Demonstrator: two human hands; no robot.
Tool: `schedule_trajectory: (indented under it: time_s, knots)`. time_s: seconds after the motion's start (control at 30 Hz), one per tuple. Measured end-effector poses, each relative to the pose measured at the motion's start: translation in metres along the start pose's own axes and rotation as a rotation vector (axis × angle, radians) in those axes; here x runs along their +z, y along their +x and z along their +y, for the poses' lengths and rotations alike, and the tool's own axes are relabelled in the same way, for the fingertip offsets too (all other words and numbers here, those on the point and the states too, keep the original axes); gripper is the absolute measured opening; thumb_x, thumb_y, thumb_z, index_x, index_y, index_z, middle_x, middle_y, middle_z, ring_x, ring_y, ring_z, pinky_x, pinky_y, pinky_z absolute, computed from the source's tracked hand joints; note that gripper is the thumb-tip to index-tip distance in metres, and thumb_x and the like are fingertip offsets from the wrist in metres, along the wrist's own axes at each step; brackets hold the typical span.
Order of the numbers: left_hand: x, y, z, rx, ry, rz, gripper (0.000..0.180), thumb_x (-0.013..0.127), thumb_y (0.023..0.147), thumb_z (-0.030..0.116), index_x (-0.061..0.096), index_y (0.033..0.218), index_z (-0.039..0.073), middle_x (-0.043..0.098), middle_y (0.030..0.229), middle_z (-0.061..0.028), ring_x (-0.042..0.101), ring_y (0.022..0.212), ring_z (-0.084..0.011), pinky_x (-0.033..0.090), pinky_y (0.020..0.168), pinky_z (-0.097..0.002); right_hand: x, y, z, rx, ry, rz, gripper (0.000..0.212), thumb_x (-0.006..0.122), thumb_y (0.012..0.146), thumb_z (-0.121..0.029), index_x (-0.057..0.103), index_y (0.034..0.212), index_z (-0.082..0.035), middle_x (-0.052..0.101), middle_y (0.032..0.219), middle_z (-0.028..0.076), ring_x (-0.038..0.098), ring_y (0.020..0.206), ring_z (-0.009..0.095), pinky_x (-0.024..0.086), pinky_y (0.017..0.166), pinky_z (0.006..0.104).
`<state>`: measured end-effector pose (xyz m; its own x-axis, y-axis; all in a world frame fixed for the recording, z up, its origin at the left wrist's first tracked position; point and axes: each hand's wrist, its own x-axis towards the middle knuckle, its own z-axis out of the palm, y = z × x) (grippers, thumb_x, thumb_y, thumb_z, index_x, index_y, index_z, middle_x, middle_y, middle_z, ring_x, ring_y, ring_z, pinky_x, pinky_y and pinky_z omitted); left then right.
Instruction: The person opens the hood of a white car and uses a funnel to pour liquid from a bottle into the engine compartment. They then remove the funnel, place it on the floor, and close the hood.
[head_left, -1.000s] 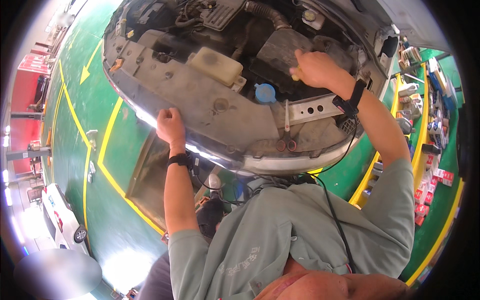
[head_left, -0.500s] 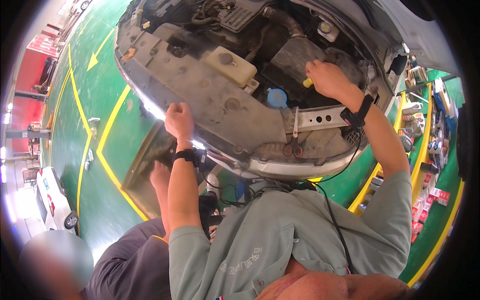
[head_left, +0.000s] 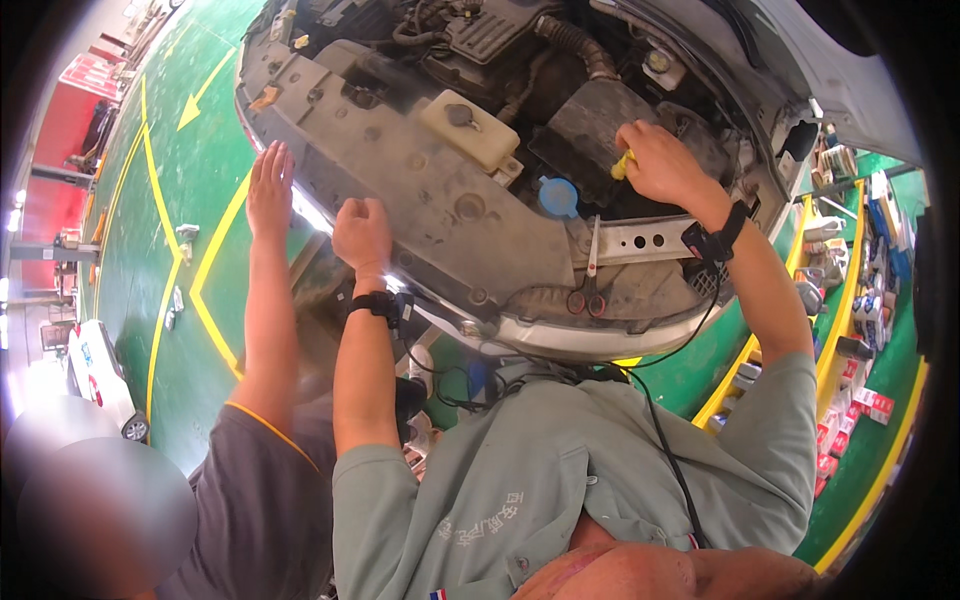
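Note:
My right hand point(head_left: 660, 165) is closed over the engine bay, pinching a small yellow piece point(head_left: 623, 165) whose kind I cannot make out. Beneath it lies a dark box-shaped cover point(head_left: 595, 112). Closer to me is a blue round cap point(head_left: 557, 197), standing open beside the front panel. At the car's front edge my left hand point(head_left: 361, 235) is curled into a fist against the grey panel point(head_left: 400, 190); the inside of its fingers is hidden. Red-handled scissors point(head_left: 592, 280) lie on the front panel, between my two arms. A cream reservoir point(head_left: 468, 130) sits farther back.
A co-worker's flat hand point(head_left: 270, 190) touches the car's front edge, left of my fist. Black cables point(head_left: 655, 420) run across my shirt from my wrist straps. Shelves with boxes and parts point(head_left: 850, 290) stand at the right; a white car point(head_left: 103, 385) is parked far left.
The co-worker's arm has risen from low beside the car to its front edge, palm flat. My hands stay nearly in place; more of the yellow piece shows under my right fingers.

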<state>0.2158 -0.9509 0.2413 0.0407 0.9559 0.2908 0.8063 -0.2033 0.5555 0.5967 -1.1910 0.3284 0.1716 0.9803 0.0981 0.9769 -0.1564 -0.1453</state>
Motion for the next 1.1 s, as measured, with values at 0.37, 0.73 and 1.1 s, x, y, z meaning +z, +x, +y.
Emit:
schedule_trajectory:
  time_s: [0.37, 0.73, 1.1]
  knots:
    - [0.004, 0.002, -0.005, 0.041, 0.012, 0.022, 0.025, 0.062, 0.085, 0.03, 0.064, 0.074, 0.007, 0.069, 0.08, -0.012, 0.065, 0.075, -0.0367, 0.05, 0.068, -0.0463, 0.009, -0.002, 0.011, -0.213, 0.072, 0.085, 0.028, 0.059, 0.098, -0.026, 0.057, 0.103, 0.001, 0.064, 0.094, 0.024, 0.065, 0.087, 0.045, 0.052, 0.076, 0.0549]
    - [0.005, 0.002, -0.004, 0.028, 0.028, 0.018, 0.026, 0.061, 0.084, 0.03, 0.063, 0.073, 0.007, 0.068, 0.077, -0.0114, 0.065, 0.074, -0.037, 0.049, 0.066, -0.0475, -0.004, 0.002, -0.006, 0.212, -0.09, -0.12, 0.034, 0.063, 0.095, -0.028, 0.056, 0.103, 0.003, 0.069, 0.092, 0.025, 0.068, 0.089, 0.045, 0.056, 0.075, 0.0512]
    - [0.006, 0.001, -0.004, 0.074, 0.02, 0.056, 0.03, 0.061, 0.085, 0.032, 0.064, 0.07, 0.006, 0.067, 0.069, -0.0136, 0.064, 0.065, -0.0362, 0.049, 0.062, -0.0468, -0.001, 0.0, 0.001, 0.186, -0.069, -0.128, 0.022, 0.064, 0.093, -0.019, 0.056, 0.099, 0.001, 0.065, 0.092, 0.022, 0.066, 0.088, 0.042, 0.055, 0.075, 0.0488]
